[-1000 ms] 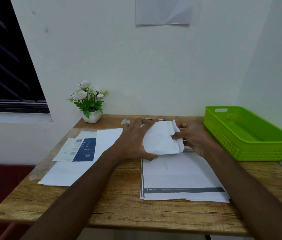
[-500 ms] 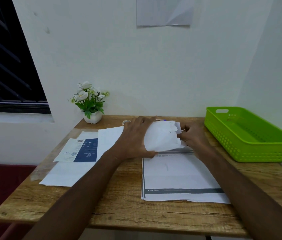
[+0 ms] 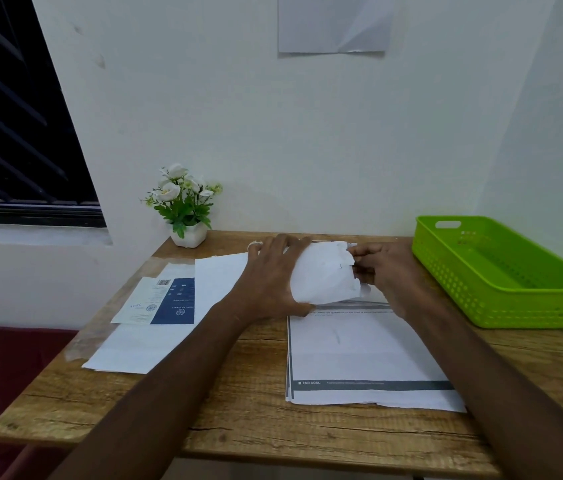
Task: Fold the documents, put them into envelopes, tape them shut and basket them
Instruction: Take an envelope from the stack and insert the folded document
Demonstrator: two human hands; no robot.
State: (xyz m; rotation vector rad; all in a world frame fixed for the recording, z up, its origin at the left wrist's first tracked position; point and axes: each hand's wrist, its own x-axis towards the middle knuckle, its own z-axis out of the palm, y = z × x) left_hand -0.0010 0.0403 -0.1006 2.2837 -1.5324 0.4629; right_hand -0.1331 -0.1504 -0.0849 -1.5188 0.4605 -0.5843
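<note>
The wooden bench [image 3: 245,403] carries everything, and against its right rear edge sits the green basket [image 3: 501,271], nothing visible in it, its long axis running away from the person toward the wall. In front of the person lies a stack of printed documents [image 3: 366,358], flat, with a grey band near its close edge; to the left lies a spread of white sheets [image 3: 141,344] with a blue-and-white leaflet [image 3: 166,301] on top, and a small potted plant [image 3: 185,209] stands at the far left corner. Above the far end of the stack both hands hold a white envelope [image 3: 321,277], bulged and lifted off the paper. The left hand [image 3: 273,282] is wrapped round its left side, fingers curled over the top and thumb underneath; the right hand [image 3: 384,271] pinches at its ragged right-hand opening, seemingly working something in or closing it, though what is inside cannot be made out. The envelope's long axis runs left to right between the hands, and the basket lies to its right, nearer the right hand, so that hand looks better placed to carry it over once taped.
</note>
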